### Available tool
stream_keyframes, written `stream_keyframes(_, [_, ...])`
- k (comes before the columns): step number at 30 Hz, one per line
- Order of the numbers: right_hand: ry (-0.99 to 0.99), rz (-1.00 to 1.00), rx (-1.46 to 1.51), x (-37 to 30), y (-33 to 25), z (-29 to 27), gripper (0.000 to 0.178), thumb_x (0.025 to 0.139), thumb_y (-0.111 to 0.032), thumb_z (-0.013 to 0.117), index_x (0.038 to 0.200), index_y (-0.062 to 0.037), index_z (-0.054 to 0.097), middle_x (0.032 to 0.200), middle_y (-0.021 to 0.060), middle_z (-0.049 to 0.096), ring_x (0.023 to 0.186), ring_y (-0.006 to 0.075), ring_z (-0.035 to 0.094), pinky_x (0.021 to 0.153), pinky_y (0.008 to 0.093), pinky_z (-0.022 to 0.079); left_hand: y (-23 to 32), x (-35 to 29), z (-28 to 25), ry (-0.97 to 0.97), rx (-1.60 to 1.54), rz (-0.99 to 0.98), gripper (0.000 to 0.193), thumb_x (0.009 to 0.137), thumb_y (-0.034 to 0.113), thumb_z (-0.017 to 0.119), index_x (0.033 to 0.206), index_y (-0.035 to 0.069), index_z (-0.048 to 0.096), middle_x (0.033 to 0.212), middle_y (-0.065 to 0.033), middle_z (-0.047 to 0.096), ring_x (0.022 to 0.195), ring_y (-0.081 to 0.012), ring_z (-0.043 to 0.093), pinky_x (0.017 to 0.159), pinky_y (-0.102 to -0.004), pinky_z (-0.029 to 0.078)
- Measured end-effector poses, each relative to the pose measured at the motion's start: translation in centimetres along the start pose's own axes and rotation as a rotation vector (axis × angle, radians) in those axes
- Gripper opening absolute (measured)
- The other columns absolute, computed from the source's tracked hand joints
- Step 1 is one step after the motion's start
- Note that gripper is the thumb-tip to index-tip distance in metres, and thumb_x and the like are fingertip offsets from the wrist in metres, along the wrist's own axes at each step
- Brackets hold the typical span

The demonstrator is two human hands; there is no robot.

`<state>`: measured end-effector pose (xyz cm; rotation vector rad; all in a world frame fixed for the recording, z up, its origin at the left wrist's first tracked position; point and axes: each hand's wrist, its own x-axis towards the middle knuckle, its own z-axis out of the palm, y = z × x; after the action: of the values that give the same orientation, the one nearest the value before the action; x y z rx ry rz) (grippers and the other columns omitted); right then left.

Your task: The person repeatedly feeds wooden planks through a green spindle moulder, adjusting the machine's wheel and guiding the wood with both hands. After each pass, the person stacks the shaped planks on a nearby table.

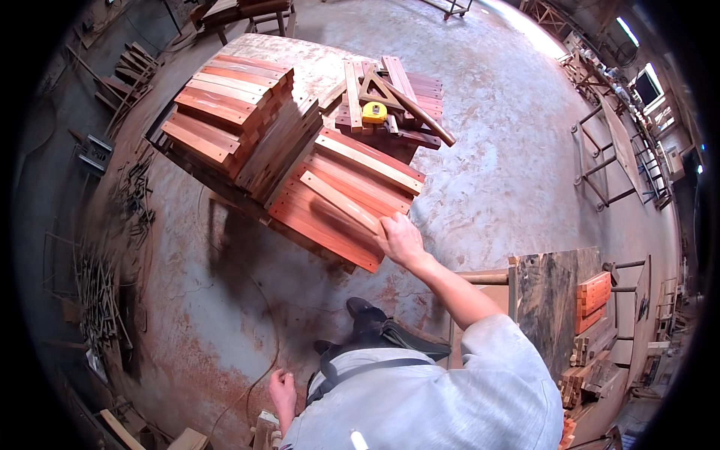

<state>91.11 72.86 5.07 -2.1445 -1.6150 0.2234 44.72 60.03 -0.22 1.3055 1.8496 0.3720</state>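
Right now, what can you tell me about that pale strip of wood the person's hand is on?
The pale wooden strip is long, narrow and flat, lighter than the reddish boards it lies across. It runs slantwise over the top of that stack, blurred along its length. The right hand grips its near end at the stack's edge. The left hand is low by the person's side, far from it.

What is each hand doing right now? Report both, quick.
Left hand: low at the person's side, fingers curled, holding nothing visible.
Right hand: closed on the end of a reddish wooden slat atop the stack.
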Motion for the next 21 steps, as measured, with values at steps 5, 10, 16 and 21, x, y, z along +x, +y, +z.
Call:
stream_keyframes(5, [0.050, -0.107, -0.057, 6.5, 4.1, 0.7, 0.032, 0.071, -0.023, 0.070, 0.090, -0.0035, 0.054, 0.088, 0.0158, 0.053, 0.087, 0.0334, 0.053, 0.074, 0.0427, 0.046, 2.6, 0.7, 1.8, 0.009, -0.059, -0.004, 0.030, 0.079, 0.014, 0.061, 0.103, -0.005, 0.058, 0.090, -0.0173, 0.065, 0.083, -0.0233, 0.062, 0.075, -0.0334, 0.048])
stream_keyframes(10, [0.094, -0.099, -0.142, 9.7, 6.6, 1.4, 0.030, 0.069, -0.025, 0.071, 0.085, -0.0054, 0.055, 0.086, 0.0160, 0.054, 0.084, 0.0326, 0.055, 0.070, 0.0429, 0.047, 3.1, 0.5, 1.7, 0.007, 0.024, 0.037, 0.031, 0.080, 0.013, 0.060, 0.105, -0.006, 0.056, 0.093, -0.0169, 0.063, 0.084, -0.0237, 0.061, 0.076, -0.0336, 0.048])
stream_keyframes(16, [0.178, -0.122, -0.179, 11.5, 7.1, 1.3, 0.029, 0.064, -0.024, 0.073, 0.081, -0.0081, 0.055, 0.084, 0.0124, 0.051, 0.083, 0.0304, 0.053, 0.069, 0.0415, 0.046, -1.5, 1.5, 3.1, -0.088, 0.077, -0.073, 0.032, 0.082, 0.016, 0.059, 0.107, -0.004, 0.057, 0.101, -0.0172, 0.061, 0.091, -0.0264, 0.059, 0.080, -0.0349, 0.046])
stream_keyframes(21, [0.143, -0.130, -0.223, 11.2, 6.8, 0.1, 0.049, 0.062, -0.028, 0.076, 0.100, -0.0061, 0.055, 0.107, 0.0147, 0.048, 0.104, 0.0311, 0.045, 0.086, 0.0414, 0.040, 0.4, 1.0, 1.8, -0.166, 0.174, -0.073, 0.034, 0.083, 0.019, 0.059, 0.109, -0.003, 0.056, 0.105, -0.0200, 0.060, 0.096, -0.0299, 0.057, 0.085, -0.0366, 0.044])
